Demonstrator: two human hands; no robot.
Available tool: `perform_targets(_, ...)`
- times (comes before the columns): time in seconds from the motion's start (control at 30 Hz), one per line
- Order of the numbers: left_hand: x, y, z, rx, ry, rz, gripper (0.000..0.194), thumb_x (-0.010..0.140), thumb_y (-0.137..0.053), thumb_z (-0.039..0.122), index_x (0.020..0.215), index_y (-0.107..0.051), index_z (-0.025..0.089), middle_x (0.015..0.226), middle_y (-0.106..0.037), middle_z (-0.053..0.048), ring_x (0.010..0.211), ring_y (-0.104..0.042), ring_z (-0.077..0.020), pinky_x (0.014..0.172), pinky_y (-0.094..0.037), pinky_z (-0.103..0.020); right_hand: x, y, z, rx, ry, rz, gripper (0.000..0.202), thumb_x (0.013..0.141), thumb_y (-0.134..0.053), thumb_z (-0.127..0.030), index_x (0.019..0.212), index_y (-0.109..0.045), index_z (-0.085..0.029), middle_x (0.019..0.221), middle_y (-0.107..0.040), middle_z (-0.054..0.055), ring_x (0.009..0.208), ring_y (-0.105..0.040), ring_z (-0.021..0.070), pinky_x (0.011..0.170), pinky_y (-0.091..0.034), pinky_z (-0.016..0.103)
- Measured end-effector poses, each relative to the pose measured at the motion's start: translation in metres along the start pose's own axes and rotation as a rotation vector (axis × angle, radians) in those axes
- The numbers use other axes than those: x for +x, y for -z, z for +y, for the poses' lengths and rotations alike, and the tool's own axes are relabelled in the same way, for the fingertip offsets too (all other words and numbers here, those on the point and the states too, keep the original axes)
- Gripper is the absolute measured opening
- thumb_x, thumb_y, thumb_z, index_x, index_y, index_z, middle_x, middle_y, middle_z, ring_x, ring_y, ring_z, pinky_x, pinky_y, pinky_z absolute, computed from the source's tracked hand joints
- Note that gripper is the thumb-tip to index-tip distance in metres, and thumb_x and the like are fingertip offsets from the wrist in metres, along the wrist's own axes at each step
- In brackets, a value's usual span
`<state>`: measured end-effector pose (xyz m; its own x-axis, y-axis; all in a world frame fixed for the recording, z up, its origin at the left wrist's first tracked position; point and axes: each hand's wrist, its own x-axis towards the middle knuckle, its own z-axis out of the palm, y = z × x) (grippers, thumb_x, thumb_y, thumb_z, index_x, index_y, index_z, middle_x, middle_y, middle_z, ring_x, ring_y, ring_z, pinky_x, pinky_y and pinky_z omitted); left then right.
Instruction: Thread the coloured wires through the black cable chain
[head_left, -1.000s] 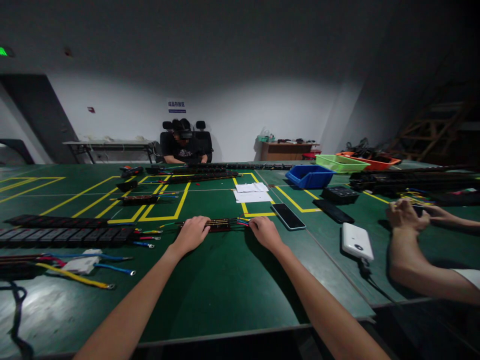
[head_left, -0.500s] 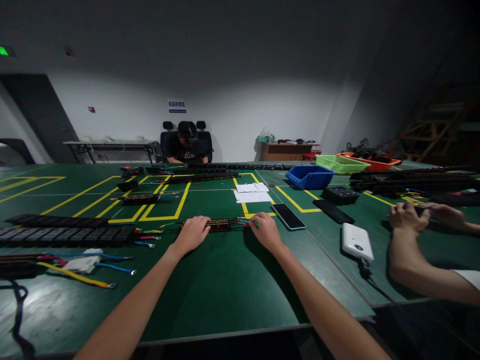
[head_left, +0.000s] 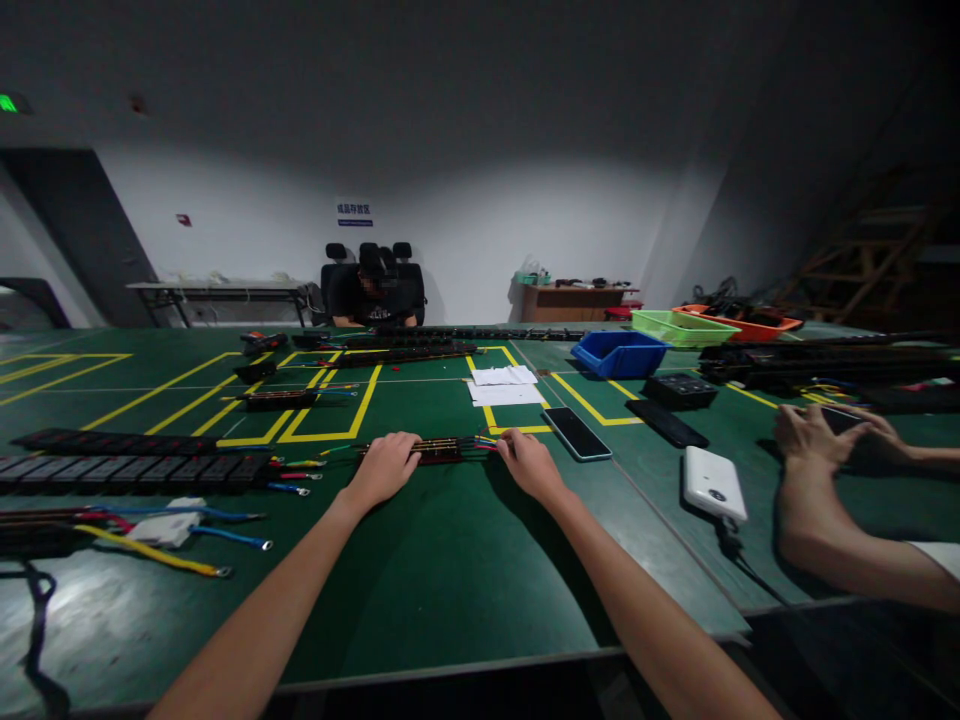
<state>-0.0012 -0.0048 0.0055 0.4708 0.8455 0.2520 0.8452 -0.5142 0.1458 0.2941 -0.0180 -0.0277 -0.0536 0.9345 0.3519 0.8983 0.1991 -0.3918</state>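
A short black strip with copper-coloured bars (head_left: 441, 450) lies on the green table in front of me. Over its left end, my left hand (head_left: 388, 466) is closed, thumb on the near side. Coloured wires (head_left: 478, 442) come out of the strip's right end. At their tips my right hand (head_left: 526, 460) is closed in a pinch, its fingertips partly hiding them. A green wire (head_left: 340, 449) sticks out on the left, beyond my left hand. Just to the right of my right hand lies a phone with a dark screen (head_left: 577, 434).
Long black socket strips (head_left: 135, 470) and wires with ring lugs (head_left: 150, 550) lie left. White papers (head_left: 504, 385), a blue bin (head_left: 619, 354) and a white power bank (head_left: 715, 484) lie ahead and right. A co-worker's hands (head_left: 817, 440) hold a phone at right; another person (head_left: 373, 295) sits opposite.
My right hand has shifted very slightly at the wire tips; my left hand stays on the strip. The co-worker's phone at right has tilted so more of it shows.
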Motion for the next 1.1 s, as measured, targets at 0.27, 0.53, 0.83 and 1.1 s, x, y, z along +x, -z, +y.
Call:
perform_targets(0.27, 0.0001, -0.0007, -0.0007, -0.004, -0.004, 0.005, 0.037, 0.100, -0.038, 0.038, 0.127, -0.059, 0.022, 0.128, -0.065, -0.009, 0.119, -0.060, -0.0258, 0.104, -0.045, -0.047, -0.0006, 0.0007, 0.0007, -0.044, 0.017, 0.152, 0.029, 0.104, -0.044, -0.036, 0.106, -0.067, -0.019, 0.107, -0.070, 0.011, 0.101, -0.062, 0.0231, 0.087, -0.043, 0.031)
perform_targets(0.53, -0.0003, 0.0015, 0.0016, -0.005, 0.000, 0.005, 0.037, 0.101, -0.037, 0.036, 0.127, -0.059, 0.022, 0.127, -0.066, -0.009, 0.118, -0.060, -0.0250, 0.105, -0.044, -0.046, -0.0003, -0.0002, 0.0050, -0.106, 0.050, 0.099, 0.042, 0.105, -0.042, -0.041, 0.088, -0.076, -0.022, 0.107, -0.069, 0.010, 0.101, -0.060, 0.0226, 0.087, -0.043, 0.031)
perform_targets(0.83, 0.0002, 0.0022, 0.0029, 0.011, 0.002, -0.002, 0.039, 0.100, -0.036, 0.037, 0.127, -0.059, 0.020, 0.128, -0.066, -0.010, 0.117, -0.060, -0.0255, 0.104, -0.044, -0.046, -0.0015, -0.0027, 0.0070, -0.051, 0.006, 0.064, 0.015, 0.097, -0.060, -0.034, 0.099, -0.070, -0.022, 0.106, -0.065, 0.008, 0.100, -0.060, 0.0221, 0.080, -0.043, 0.029)
perform_targets(1.1, 0.0008, -0.0008, 0.0000, 0.006, -0.004, 0.008, 0.037, 0.101, -0.038, 0.036, 0.126, -0.059, 0.020, 0.127, -0.066, -0.010, 0.117, -0.060, -0.0246, 0.103, -0.044, -0.044, -0.0008, -0.0007, 0.0067, -0.052, 0.011, 0.144, 0.020, 0.097, -0.059, -0.036, 0.099, -0.071, -0.021, 0.108, -0.063, 0.009, 0.097, -0.061, 0.0220, 0.081, -0.045, 0.031)
